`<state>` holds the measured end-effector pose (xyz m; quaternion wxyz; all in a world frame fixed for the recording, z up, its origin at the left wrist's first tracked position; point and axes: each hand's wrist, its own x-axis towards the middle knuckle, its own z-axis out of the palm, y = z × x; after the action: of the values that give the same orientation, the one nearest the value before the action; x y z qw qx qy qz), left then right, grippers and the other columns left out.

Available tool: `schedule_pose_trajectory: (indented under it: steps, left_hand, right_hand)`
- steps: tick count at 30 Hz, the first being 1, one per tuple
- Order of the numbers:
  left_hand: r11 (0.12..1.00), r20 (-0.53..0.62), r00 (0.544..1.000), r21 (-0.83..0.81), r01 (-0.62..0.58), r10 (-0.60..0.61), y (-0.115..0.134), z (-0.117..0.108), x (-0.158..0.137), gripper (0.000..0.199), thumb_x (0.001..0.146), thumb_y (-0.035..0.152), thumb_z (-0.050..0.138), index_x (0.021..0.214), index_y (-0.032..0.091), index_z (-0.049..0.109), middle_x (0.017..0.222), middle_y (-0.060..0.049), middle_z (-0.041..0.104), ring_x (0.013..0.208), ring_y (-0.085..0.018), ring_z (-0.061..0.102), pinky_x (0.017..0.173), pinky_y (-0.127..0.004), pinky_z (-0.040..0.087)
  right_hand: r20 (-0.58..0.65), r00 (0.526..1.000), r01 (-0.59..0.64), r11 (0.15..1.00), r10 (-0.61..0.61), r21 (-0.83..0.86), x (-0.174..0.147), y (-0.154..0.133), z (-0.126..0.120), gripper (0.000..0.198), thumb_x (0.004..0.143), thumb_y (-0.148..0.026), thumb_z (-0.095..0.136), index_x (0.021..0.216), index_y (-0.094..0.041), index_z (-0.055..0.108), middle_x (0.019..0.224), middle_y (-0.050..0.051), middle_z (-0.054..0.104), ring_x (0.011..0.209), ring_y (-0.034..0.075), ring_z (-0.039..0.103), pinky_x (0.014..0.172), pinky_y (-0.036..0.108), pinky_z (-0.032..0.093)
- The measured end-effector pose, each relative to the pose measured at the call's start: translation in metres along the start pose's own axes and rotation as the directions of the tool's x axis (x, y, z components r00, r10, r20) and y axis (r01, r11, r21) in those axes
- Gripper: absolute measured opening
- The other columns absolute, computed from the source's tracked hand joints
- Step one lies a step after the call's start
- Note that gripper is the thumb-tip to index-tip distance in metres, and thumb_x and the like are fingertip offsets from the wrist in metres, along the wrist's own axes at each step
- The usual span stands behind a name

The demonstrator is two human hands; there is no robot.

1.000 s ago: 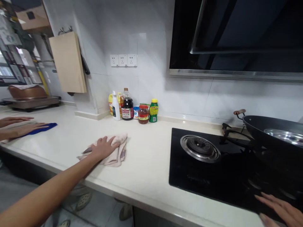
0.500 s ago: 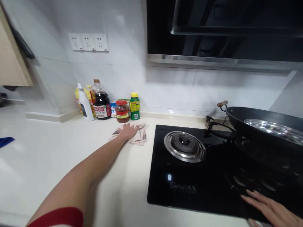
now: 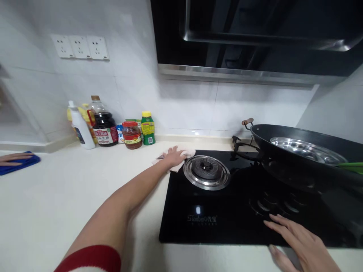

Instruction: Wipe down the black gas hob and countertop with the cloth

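My left hand (image 3: pixel 172 156) presses down on a pale pink cloth (image 3: pixel 188 153), with its fingers over the fabric. The cloth lies bunched across the back left edge of the black gas hob (image 3: pixel 187 204), close to the round burner (image 3: pixel 206 172). My right hand (image 3: pixel 300 238) is at the hob's front edge on the right, fingers apart and nothing in them. Behind the left hand stand a green bottle with a yellow cap (image 3: pixel 148 128) and a red-lidded jar (image 3: pixel 132 135).
A large black wok (image 3: pixel 263 141) holding a shiny metal piece (image 3: pixel 306 149) sits on the right burner. The range hood (image 3: pixel 241 71) hangs above. A soy sauce bottle (image 3: pixel 103 124) and a white bottle (image 3: pixel 81 126) stand left. Another person's hand (image 3: pixel 11 158) rests on a blue cloth (image 3: pixel 27 162).
My left hand has slid the cloth rightward from the counter onto the hob's corner. The view has turned right. Another person's hand has appeared on the blue cloth.
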<state>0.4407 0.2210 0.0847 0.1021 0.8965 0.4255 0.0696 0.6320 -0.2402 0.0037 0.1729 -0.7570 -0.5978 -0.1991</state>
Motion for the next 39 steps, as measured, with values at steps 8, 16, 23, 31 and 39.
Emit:
schedule_pose_trajectory:
  steps: [8,16,23,31,39]
  left_hand:
    - [0.993,0.058,0.992,-0.034,-0.111,0.113,0.006,-0.007,-0.111,0.069,0.098,0.073,0.025,0.157,0.039,0.041,0.174,-0.004,0.015,0.157,-0.041,0.011,0.118,-0.073,0.016]
    - [0.939,0.086,0.935,-0.037,-0.342,0.344,0.033,-0.006,-0.232,0.058,0.102,0.068,0.025,0.149,0.045,0.050,0.172,-0.001,0.024,0.157,-0.036,0.015,0.121,-0.071,0.010]
    - [0.798,0.146,0.784,-0.112,-0.593,0.603,0.106,0.014,-0.275,0.072,0.095,0.079,0.034,0.154,0.040,0.045,0.174,-0.008,0.014,0.157,-0.044,0.009,0.119,-0.073,0.003]
    - [0.776,-0.038,0.823,-0.312,-0.548,0.566,0.065,0.001,-0.280,0.088,0.092,0.071,0.051,0.164,0.026,0.027,0.172,-0.012,0.021,0.157,-0.035,0.020,0.125,-0.055,0.021]
    - [0.892,-0.314,0.936,-0.362,-0.270,0.156,-0.060,-0.041,-0.248,0.058,0.099,0.057,0.037,0.133,0.020,0.065,0.138,-0.013,0.066,0.129,-0.029,0.060,0.113,-0.044,0.044]
  right_hand:
    - [-0.002,0.998,-0.059,0.997,0.059,0.050,0.003,-0.013,0.001,0.044,0.093,-0.057,0.054,0.127,-0.032,0.068,0.138,0.007,0.064,0.128,0.033,0.058,0.103,0.053,0.047]
    - [-0.005,0.994,-0.111,0.985,0.113,0.129,0.006,-0.023,-0.005,0.045,0.092,-0.059,0.050,0.123,-0.031,0.068,0.135,0.007,0.064,0.128,0.032,0.057,0.103,0.053,0.044]
    - [-0.136,0.978,-0.116,0.956,0.157,0.268,0.012,-0.023,-0.008,0.044,0.095,-0.059,0.046,0.117,-0.029,0.069,0.132,0.009,0.063,0.125,0.031,0.058,0.105,0.055,0.044]
    - [0.079,0.934,0.302,0.890,-0.347,0.341,0.050,-0.112,-0.059,0.046,0.100,-0.048,0.049,0.143,-0.034,0.056,0.153,0.010,0.050,0.140,0.027,0.046,0.116,0.051,0.037]
    - [0.489,0.760,0.225,0.879,-0.429,0.421,0.111,-0.196,-0.038,0.073,0.091,-0.072,0.053,0.157,-0.045,0.034,0.172,0.011,0.014,0.157,0.038,0.011,0.119,0.071,0.001]
